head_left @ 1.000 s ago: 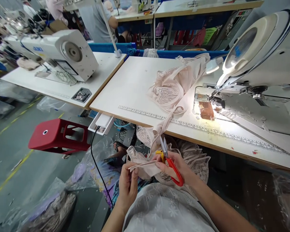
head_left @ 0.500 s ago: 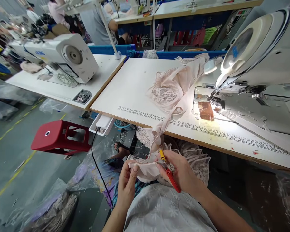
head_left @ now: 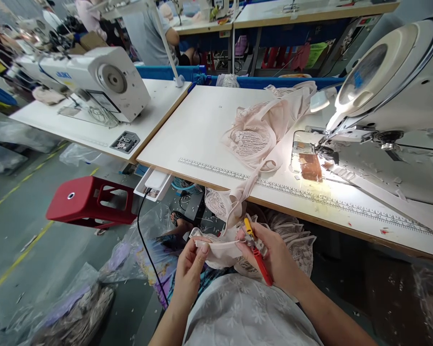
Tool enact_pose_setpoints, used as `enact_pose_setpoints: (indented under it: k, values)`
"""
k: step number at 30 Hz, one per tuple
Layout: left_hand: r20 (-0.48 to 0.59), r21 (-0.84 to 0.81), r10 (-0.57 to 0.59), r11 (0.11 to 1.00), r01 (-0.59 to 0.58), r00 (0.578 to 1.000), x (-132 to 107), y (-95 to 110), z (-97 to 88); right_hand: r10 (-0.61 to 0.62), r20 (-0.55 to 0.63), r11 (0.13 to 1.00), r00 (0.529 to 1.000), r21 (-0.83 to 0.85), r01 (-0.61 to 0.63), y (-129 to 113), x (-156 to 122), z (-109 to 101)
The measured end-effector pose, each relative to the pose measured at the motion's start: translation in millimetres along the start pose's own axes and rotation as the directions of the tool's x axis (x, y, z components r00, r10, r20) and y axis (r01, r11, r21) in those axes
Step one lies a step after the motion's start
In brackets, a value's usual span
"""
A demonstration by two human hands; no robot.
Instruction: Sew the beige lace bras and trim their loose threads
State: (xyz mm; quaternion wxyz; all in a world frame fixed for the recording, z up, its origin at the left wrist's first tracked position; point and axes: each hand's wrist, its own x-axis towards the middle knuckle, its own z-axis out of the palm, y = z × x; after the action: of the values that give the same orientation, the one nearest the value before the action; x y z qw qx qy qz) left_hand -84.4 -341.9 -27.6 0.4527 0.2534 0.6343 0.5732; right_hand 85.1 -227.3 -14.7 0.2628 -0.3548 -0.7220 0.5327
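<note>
A pale pink lace bra (head_left: 222,254) is stretched over my lap, its edge band running between my two hands. Thumb and fingers of my left hand (head_left: 189,271) pinch the left end of that band. My right hand (head_left: 277,257) is closed around small thread snips (head_left: 261,267) with red and yellow handles, while its thumb and fingertip meet the band's right end. The snips' blades are mostly hidden by my fingers. From the lap, a strap leads up over the table edge to more pale pink lace bras (head_left: 252,139).
A lit sewing machine (head_left: 393,144) stands on the right of the white table (head_left: 195,129). More lace pieces (head_left: 296,240) hang below the table edge. At left are another sewing machine (head_left: 108,81), a red stool (head_left: 90,199) and a black cable (head_left: 139,226). Co-workers sit farther back.
The view has shifted slightly. My right hand's fingertips have come to the band's edge, and the snips have tilted a little. My left hand keeps its pinch.
</note>
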Motion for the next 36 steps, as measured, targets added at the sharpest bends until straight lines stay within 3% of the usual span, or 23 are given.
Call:
enact_pose_setpoints:
  k: [7, 11, 13, 15, 16, 18, 20, 22, 27, 29, 32, 36]
  values:
    - [-0.042, 0.011, 0.053, 0.999, -0.052, 0.998, 5, 1, -5.5, -0.05, 0.034, 0.999, 0.998, -0.017, 0.051, -7, 6, -1]
    - [0.001, 0.221, 0.135, 0.966, -0.132, 0.991, 8, 16, -19.9, -0.16, 0.078, 0.982, 0.984, -0.092, 0.167, -14, 15, -1]
    - [0.047, 0.455, 0.26, 0.854, -0.253, 0.964, 7, 31, -26.6, -0.279, 0.117, 0.943, 0.953, -0.153, 0.295, -16, 23, 1]
    - [0.159, 0.631, 0.38, 0.671, -0.389, 0.911, 5, 44, -29.3, -0.399, 0.155, 0.881, 0.904, -0.21, 0.424, -17, 30, 6]
    - [0.239, 0.666, 0.398, 0.597, -0.447, 0.886, 5, 49, -28.8, -0.451, 0.164, 0.846, 0.877, -0.236, 0.479, -18, 33, 10]
    - [0.394, 0.657, 0.347, 0.541, -0.525, 0.851, 9, 56, -24.9, -0.532, 0.169, 0.783, 0.829, -0.275, 0.558, -20, 37, 17]
    - [0.48, 0.632, 0.265, 0.556, -0.539, 0.836, 15, 58, -20.0, -0.575, 0.163, 0.746, 0.802, -0.298, 0.595, -22, 38, 22]
    - [0.497, 0.615, 0.229, 0.587, -0.526, 0.837, 22, 60, -16.5, -0.574, 0.152, 0.758, 0.805, -0.274, 0.592, -23, 38, 23]
    - [0.463, 0.503, 0.12, 0.78, -0.372, 0.878, 28, 67, -17.1, -0.339, 0.083, 0.937, 0.937, -0.054, 0.344, -21, 32, 11]
    - [0.435, 0.473, 0.064, 0.832, -0.289, 0.898, 28, 70, -19.2, -0.276, 0.059, 0.961, 0.959, 0.046, 0.273, -18, 29, 7]
    - [0.402, 0.448, 0.039, 0.863, -0.234, 0.915, 27, 70, -21.3, -0.285, 0.043, 0.954, 0.957, 0.114, 0.279, -14, 25, 7]
    - [0.38, 0.441, 0.058, 0.866, -0.236, 0.923, 28, 66, -22.0, -0.404, 0.007, 0.912, 0.915, 0.081, 0.402, -13, 23, 10]
